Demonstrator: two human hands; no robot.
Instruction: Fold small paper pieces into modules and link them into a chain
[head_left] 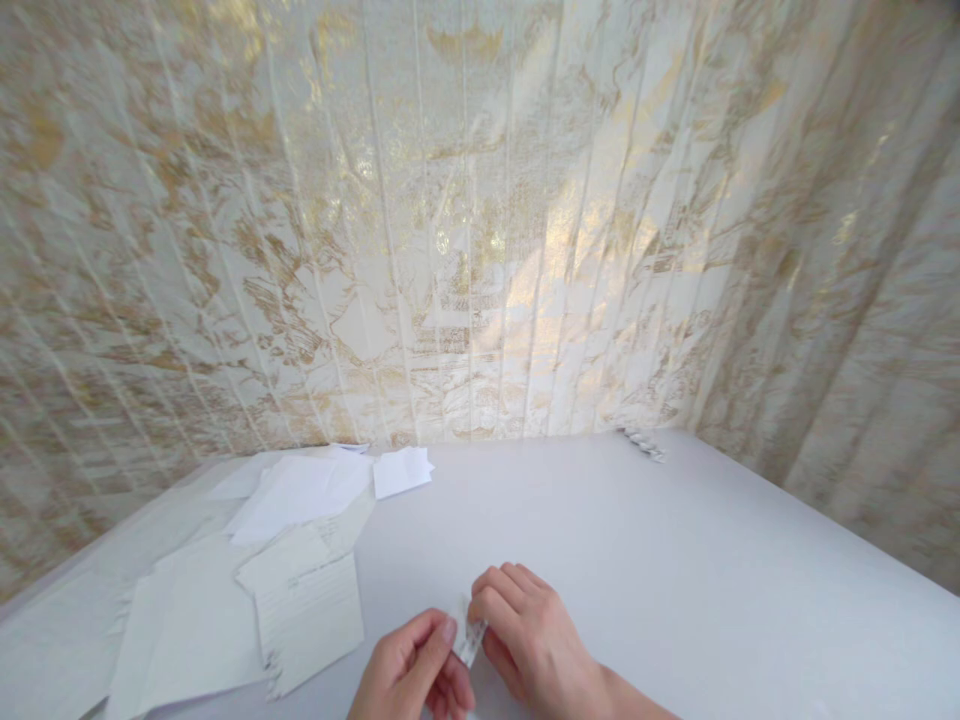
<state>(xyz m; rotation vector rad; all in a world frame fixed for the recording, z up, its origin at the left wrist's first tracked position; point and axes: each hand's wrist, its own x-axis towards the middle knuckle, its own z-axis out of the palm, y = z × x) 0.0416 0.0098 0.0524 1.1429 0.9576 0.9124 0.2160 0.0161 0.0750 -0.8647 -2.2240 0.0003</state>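
Near the front edge of the white table, both hands meet over a small piece of paper (pixel 470 640) with dark marks on it. My left hand (pixel 420 660) pinches its left side between thumb and fingers. My right hand (pixel 529 625) has its fingers curled over the other side, and they hide part of the paper. To the left of my hands lies a torn sheet of lined paper (pixel 315 610) with a ragged edge.
More loose sheets (pixel 195 620) cover the table's left side, with white papers (pixel 300 490) behind them. A folded white paper (pixel 401 472) lies at the back. Small grey-white pieces (pixel 643 446) sit at the back right. A patterned curtain (pixel 465 250) hangs behind the table (pixel 675 560).
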